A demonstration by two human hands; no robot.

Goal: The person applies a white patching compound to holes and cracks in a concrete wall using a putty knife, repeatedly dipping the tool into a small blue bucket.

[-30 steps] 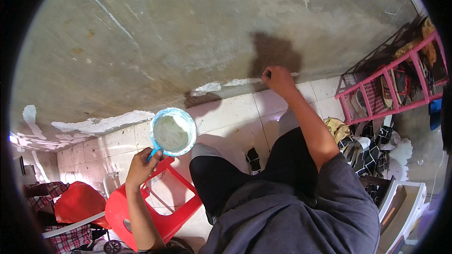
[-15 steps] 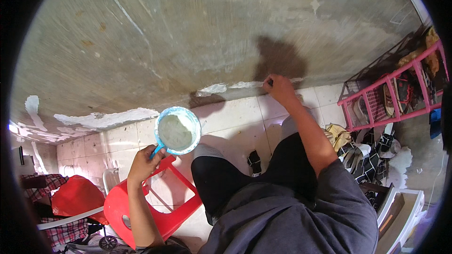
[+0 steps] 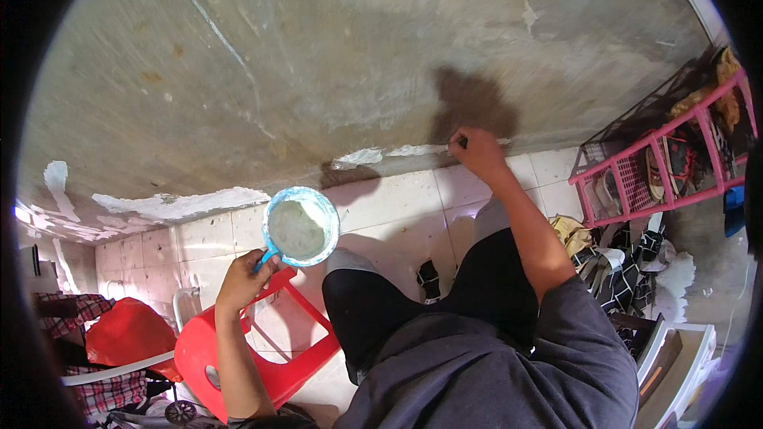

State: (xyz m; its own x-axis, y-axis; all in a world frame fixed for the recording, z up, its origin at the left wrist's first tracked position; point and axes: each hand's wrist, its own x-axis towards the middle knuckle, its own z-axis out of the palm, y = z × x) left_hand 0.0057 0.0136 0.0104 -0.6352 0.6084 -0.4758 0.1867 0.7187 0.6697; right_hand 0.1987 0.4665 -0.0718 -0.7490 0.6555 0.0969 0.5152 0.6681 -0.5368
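My left hand [image 3: 242, 282] is closed round the handle of a light blue plastic dipper [image 3: 321, 208], its wall smeared white. Wet grey-white paste [image 3: 294, 230] sits inside it. At the foot of the bare grey wall [image 3: 318, 56], my right hand [image 3: 478, 156] has its fingers curled together. A small dark bit shows between those fingers, too little to name. The hand is beside a rough white patch [image 3: 417, 150] along the wall's lower edge. A longer white patch [image 3: 183, 204] runs along that edge farther left.
A red plastic stool [image 3: 298, 369] stands below my left forearm. On the right are a pink rack [image 3: 628, 206] holding shoes, a heap of black-and-white cloth [image 3: 624, 278] and a white drawer [image 3: 675, 369]. Pale tiles [image 3: 389, 202] cover the floor; a red bag [image 3: 131, 330] lies left.
My right hand has shifted slightly to the right along the wall's foot, fingers still curled. The dipper stays in my left hand, almost unmoved.
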